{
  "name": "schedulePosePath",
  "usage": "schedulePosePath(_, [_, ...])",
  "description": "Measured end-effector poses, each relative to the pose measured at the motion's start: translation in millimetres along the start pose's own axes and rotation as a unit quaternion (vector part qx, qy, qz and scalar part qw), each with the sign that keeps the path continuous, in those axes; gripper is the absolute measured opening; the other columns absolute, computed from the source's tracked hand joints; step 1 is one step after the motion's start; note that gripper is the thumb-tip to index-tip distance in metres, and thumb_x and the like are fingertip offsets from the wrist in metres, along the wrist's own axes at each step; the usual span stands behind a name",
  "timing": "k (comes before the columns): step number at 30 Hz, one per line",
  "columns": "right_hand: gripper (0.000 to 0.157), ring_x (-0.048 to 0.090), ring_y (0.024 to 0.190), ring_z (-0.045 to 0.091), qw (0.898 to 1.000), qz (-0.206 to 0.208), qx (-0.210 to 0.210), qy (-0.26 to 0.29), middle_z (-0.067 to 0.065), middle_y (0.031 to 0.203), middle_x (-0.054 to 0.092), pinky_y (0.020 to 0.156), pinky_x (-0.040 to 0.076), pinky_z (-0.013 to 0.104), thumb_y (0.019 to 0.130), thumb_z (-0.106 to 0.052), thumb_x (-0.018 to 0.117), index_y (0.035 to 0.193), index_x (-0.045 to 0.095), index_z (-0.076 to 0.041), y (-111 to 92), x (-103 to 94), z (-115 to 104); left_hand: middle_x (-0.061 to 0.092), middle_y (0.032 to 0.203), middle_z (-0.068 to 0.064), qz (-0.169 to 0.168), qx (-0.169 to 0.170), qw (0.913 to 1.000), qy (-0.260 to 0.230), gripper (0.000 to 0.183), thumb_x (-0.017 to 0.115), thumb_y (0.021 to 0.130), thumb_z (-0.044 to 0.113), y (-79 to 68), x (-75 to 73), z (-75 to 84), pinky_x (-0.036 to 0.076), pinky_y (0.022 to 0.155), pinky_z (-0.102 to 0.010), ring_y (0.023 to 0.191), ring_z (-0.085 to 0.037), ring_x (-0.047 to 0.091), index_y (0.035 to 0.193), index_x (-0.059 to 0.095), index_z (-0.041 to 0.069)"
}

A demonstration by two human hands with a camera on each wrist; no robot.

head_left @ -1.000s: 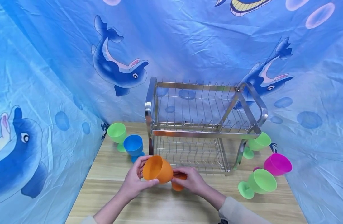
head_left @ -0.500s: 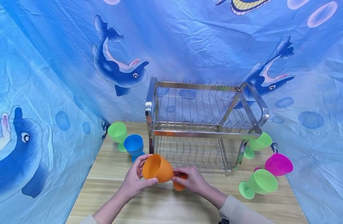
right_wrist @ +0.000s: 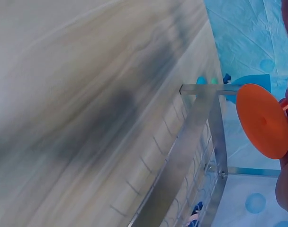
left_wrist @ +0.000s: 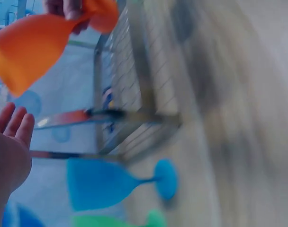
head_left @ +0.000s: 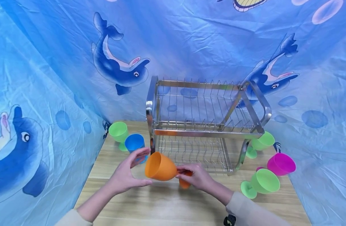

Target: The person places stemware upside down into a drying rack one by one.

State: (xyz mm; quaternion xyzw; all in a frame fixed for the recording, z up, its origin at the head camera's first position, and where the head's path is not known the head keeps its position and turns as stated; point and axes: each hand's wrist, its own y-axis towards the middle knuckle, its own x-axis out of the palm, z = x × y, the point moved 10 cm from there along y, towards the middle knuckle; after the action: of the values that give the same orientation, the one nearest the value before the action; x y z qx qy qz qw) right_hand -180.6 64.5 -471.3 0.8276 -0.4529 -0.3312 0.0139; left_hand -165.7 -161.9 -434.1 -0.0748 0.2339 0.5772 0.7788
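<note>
An orange goblet [head_left: 163, 167] lies tilted in the air in front of the rack, its mouth toward the left. My right hand [head_left: 197, 178] pinches its stem close to the bowl, and the round orange foot [right_wrist: 263, 121] shows in the right wrist view. To the left of the bowl is my left hand [head_left: 124, 175], fingers and thumb spread apart around the rim side. In the left wrist view a gap shows between the left fingers [left_wrist: 13, 124] and the orange bowl [left_wrist: 32, 47]. A blue goblet [head_left: 134, 142] stands just behind the left hand.
A two-tier metal dish rack [head_left: 206, 134] stands on the wooden table [head_left: 161, 207]. At the left is a green goblet [head_left: 118, 131]. On the right stand a green goblet [head_left: 262, 140], a magenta goblet [head_left: 281, 164] and a nearer green goblet [head_left: 265, 181]. Blue dolphin-print cloth [head_left: 189, 40] surrounds the table.
My left hand has let go of the orange bowl and moved a little left, its fingers spreading. The right hand, still holding the goblet by its stem, has shifted slightly right.
</note>
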Motion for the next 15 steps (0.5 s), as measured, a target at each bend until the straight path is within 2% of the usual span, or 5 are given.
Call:
schedulePosePath(3, [0.028,0.077,0.09,0.008,1.0,-0.009,0.006,-0.012,0.009,0.105,0.082,0.078,0.064,0.02,0.091,-0.006,0.085,0.118,0.08,-0.002,2.2,-3.7,-0.8,0.051,0.161,-0.002,-0.02,0.03,0.9929,0.114,0.106,0.098,0.073,0.051,2.9,-12.2,19.2,0.053,0.112,-0.056,0.143,-0.03,0.056,0.16,0.045,0.023])
schedulePosePath(7, [0.028,0.077,0.09,0.009,0.999,-0.019,-0.002,-0.033,0.008,0.105,0.082,0.078,0.064,0.019,0.09,-0.007,0.086,0.118,0.08,-0.002,4.9,-6.9,-2.3,0.05,0.162,-0.004,-0.052,0.085,0.9696,0.224,0.111,0.093,0.071,0.066,8.0,-17.7,42.8,0.057,0.103,-0.065,0.141,-0.034,0.055,0.161,0.045,0.024])
schedulePosePath(11, [0.028,0.077,0.09,0.007,0.998,-0.032,-0.007,-0.047,0.008,0.104,0.082,0.078,0.063,0.017,0.091,-0.009,0.086,0.117,0.08,-0.002,6.9,-7.4,-2.2,0.049,0.163,-0.004,-0.086,0.14,0.9458,0.28,0.113,0.096,0.069,0.063,12.4,-13.0,58.5,0.059,0.103,-0.06,0.143,-0.032,0.054,0.162,0.045,0.022])
schedulePosePath(15, [0.027,0.076,0.089,0.006,0.997,-0.042,-0.008,-0.058,0.007,0.102,0.082,0.077,0.062,0.016,0.091,-0.01,0.086,0.117,0.081,-0.002,9.1,-8.4,-3.3,0.052,0.161,-0.006,-0.105,0.192,0.9205,0.323,0.115,0.101,0.065,0.057,14.0,-3.9,68.8,0.062,0.1,-0.052,0.142,-0.03,0.055,0.16,0.047,0.02])
